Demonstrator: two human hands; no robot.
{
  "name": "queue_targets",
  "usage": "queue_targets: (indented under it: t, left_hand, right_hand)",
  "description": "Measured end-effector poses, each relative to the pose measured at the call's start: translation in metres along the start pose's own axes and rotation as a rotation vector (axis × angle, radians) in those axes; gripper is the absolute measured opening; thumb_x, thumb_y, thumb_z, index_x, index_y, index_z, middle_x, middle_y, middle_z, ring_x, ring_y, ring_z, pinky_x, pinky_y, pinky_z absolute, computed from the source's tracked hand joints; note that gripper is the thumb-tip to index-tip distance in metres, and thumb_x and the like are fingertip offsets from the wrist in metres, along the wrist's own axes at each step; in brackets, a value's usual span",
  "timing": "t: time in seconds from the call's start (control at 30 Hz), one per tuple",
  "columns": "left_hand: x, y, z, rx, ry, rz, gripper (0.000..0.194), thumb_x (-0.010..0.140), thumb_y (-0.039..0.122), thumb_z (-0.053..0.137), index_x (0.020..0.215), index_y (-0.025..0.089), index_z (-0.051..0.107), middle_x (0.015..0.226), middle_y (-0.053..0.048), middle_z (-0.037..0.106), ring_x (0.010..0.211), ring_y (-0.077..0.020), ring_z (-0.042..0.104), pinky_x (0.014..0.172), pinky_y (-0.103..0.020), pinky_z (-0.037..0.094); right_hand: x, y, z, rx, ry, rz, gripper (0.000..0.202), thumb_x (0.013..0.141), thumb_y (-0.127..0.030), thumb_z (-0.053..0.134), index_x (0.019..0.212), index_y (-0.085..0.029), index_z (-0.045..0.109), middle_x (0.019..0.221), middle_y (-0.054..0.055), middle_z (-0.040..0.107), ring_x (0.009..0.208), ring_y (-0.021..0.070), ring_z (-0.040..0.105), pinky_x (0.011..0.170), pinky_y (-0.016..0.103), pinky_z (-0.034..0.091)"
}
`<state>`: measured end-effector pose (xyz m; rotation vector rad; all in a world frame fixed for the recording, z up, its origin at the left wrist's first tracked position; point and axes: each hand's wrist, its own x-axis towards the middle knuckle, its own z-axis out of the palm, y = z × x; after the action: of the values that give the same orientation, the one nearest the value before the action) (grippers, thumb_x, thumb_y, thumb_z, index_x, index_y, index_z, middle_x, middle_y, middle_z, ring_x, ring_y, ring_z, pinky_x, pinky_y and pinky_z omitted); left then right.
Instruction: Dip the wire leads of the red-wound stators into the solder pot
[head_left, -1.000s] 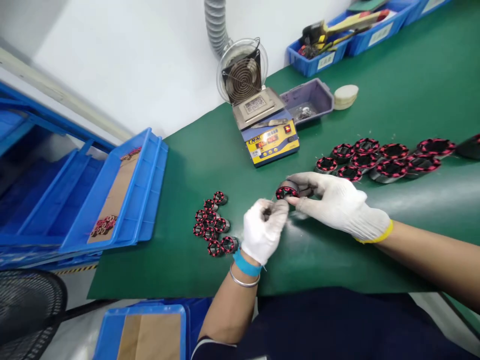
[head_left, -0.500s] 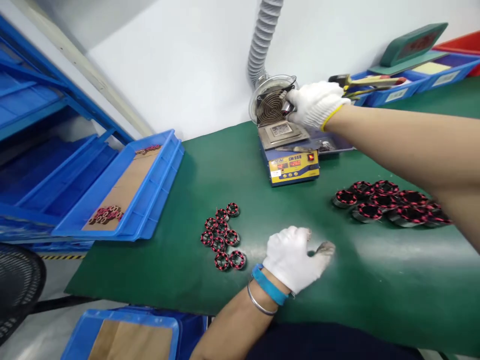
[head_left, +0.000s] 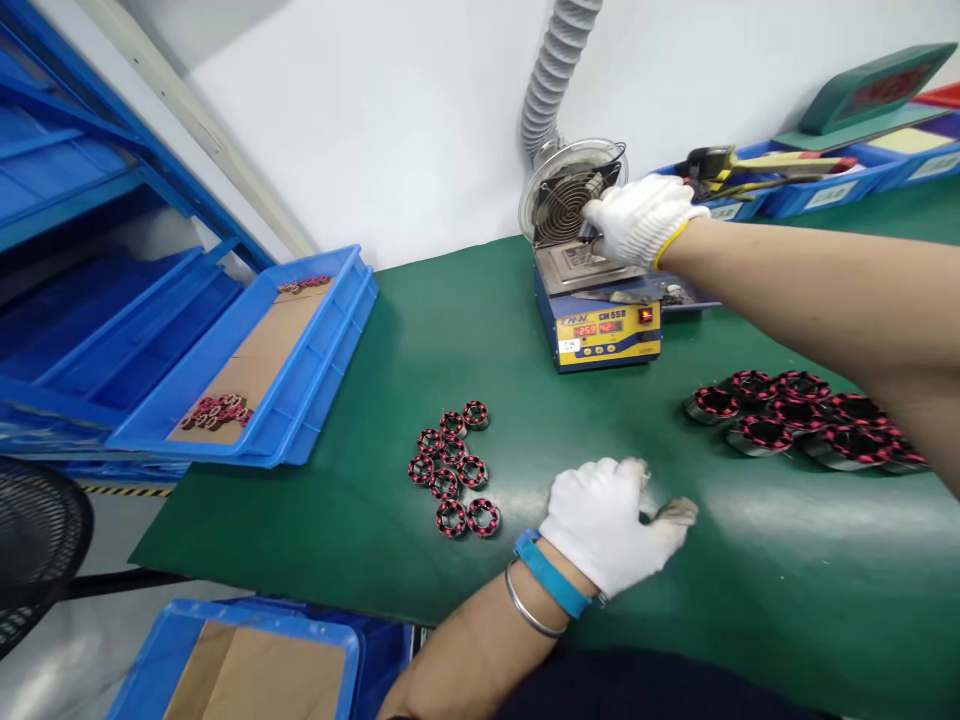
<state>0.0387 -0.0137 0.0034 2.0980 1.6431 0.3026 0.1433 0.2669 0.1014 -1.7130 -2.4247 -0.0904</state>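
Observation:
My right hand (head_left: 637,222), in a white knitted glove, has its fingers closed around a motor stator (head_left: 590,233), of which only a metallic edge shows. It is held just over the top plate of a blue-and-yellow solder pot (head_left: 607,330) with a lit red display. On the green table rests my left hand (head_left: 606,525), also gloved, thumb stretched away from the fingers and nothing in its grasp. Left of it stands a cluster of small stators (head_left: 452,452) with red-and-black windings. A second group of stators (head_left: 796,415) sits at the right, partly behind my right forearm.
Behind the pot, a round fume guard with a grille (head_left: 566,205) joins a grey hose (head_left: 559,75). Stacked blue trays (head_left: 322,370) hold stators on cardboard at the left. Parts bins (head_left: 817,195) with pliers-like tools line the back right. A fan (head_left: 41,550) stands at lower left.
My right hand has lowered the stator slightly toward the pot's top plate. My left hand keeps its place on the table. The whole view has shifted a little.

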Motion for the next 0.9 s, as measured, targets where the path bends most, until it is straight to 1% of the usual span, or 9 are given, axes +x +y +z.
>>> queue_targets:
  t: [0.1, 0.2, 0.33, 0.47, 0.53, 0.6, 0.7, 0.8, 0.9]
  left_hand:
    - [0.001, -0.002, 0.002, -0.021, 0.039, 0.002, 0.054, 0.086, 0.062, 0.046, 0.117, 0.019, 0.058, 0.094, -0.006, 0.062, 0.088, -0.0277, 0.061, 0.075, -0.043, 0.049]
    - [0.003, -0.004, 0.004, -0.081, 0.119, -0.017, 0.059, 0.086, 0.060, 0.047, 0.122, 0.016, 0.058, 0.094, -0.007, 0.062, 0.089, -0.0288, 0.061, 0.077, -0.044, 0.049]
    - [0.006, -0.007, 0.005, -0.332, 0.345, -0.068, 0.059, 0.081, 0.053, 0.055, 0.124, 0.012, 0.058, 0.095, -0.007, 0.064, 0.087, -0.0248, 0.061, 0.080, -0.040, 0.050]
    - [0.010, -0.007, 0.004, -0.636, 0.470, -0.157, 0.070, 0.079, 0.045, 0.055, 0.136, 0.005, 0.045, 0.122, -0.010, 0.059, 0.099, -0.0211, 0.061, 0.087, -0.033, 0.050]
    - [0.010, -0.007, 0.004, -0.663, 0.499, -0.144, 0.074, 0.083, 0.044, 0.050, 0.140, -0.001, 0.038, 0.131, -0.015, 0.053, 0.110, -0.0233, 0.058, 0.093, -0.032, 0.048]
    - [0.011, -0.009, 0.004, -0.648, 0.533, -0.114, 0.071, 0.087, 0.041, 0.044, 0.140, -0.005, 0.036, 0.129, -0.017, 0.053, 0.115, -0.0245, 0.056, 0.098, -0.032, 0.045]
    - [0.010, -0.014, 0.003, -0.664, 0.561, -0.141, 0.072, 0.088, 0.038, 0.041, 0.142, -0.009, 0.030, 0.130, -0.018, 0.052, 0.123, -0.0240, 0.051, 0.104, -0.029, 0.040]
    - [0.008, -0.018, 0.003, -0.697, 0.526, -0.163, 0.075, 0.088, 0.037, 0.040, 0.145, -0.009, 0.024, 0.136, -0.018, 0.046, 0.128, -0.0225, 0.046, 0.107, -0.028, 0.037]
    - [0.007, -0.021, 0.005, -0.644, 0.481, -0.037, 0.071, 0.089, 0.037, 0.038, 0.144, -0.007, 0.028, 0.139, -0.018, 0.043, 0.129, -0.0197, 0.045, 0.108, -0.025, 0.036]
  right_hand:
    - [0.000, 0.000, -0.009, -0.117, 0.059, -0.007, 0.057, 0.084, -0.047, 0.042, 0.119, -0.004, 0.056, 0.112, 0.018, 0.054, 0.109, 0.0387, 0.049, 0.079, 0.048, 0.038]
    - [-0.010, -0.004, -0.023, -0.049, 0.095, 0.125, 0.058, 0.080, -0.058, 0.049, 0.119, -0.015, 0.061, 0.102, 0.013, 0.059, 0.102, 0.0350, 0.054, 0.078, 0.047, 0.039]
    - [-0.050, -0.016, -0.034, 0.172, 0.082, 0.239, 0.061, 0.071, -0.069, 0.056, 0.117, -0.030, 0.065, 0.095, 0.007, 0.061, 0.098, 0.0333, 0.057, 0.079, 0.045, 0.039]
    - [-0.105, -0.037, -0.017, 0.476, -0.134, 0.340, 0.054, 0.069, -0.059, 0.069, 0.113, -0.029, 0.069, 0.092, 0.001, 0.066, 0.082, 0.0196, 0.061, 0.080, 0.036, 0.044]
    - [-0.132, -0.048, 0.000, 0.775, -0.285, 0.319, 0.057, 0.078, -0.040, 0.069, 0.132, -0.026, 0.056, 0.102, 0.005, 0.066, 0.078, 0.0182, 0.063, 0.077, 0.034, 0.049]
    - [-0.157, -0.057, 0.016, 0.955, -0.443, 0.291, 0.071, 0.080, -0.040, 0.065, 0.145, -0.026, 0.041, 0.110, 0.007, 0.064, 0.086, 0.0234, 0.064, 0.077, 0.037, 0.053]
    - [-0.183, -0.061, 0.027, 1.045, -0.497, 0.086, 0.062, 0.077, -0.054, 0.059, 0.126, -0.016, 0.055, 0.119, 0.011, 0.059, 0.109, 0.0292, 0.058, 0.091, 0.038, 0.051]
    - [-0.193, -0.056, 0.023, 1.404, -0.700, 0.052, 0.062, 0.072, -0.071, 0.058, 0.098, -0.015, 0.053, 0.095, 0.011, 0.064, 0.090, 0.0261, 0.063, 0.080, 0.036, 0.055]
    - [-0.188, -0.050, 0.016, 1.382, -0.780, 0.200, 0.053, 0.068, -0.057, 0.071, 0.090, -0.013, 0.052, 0.079, 0.008, 0.062, 0.068, 0.0188, 0.062, 0.062, 0.028, 0.055]
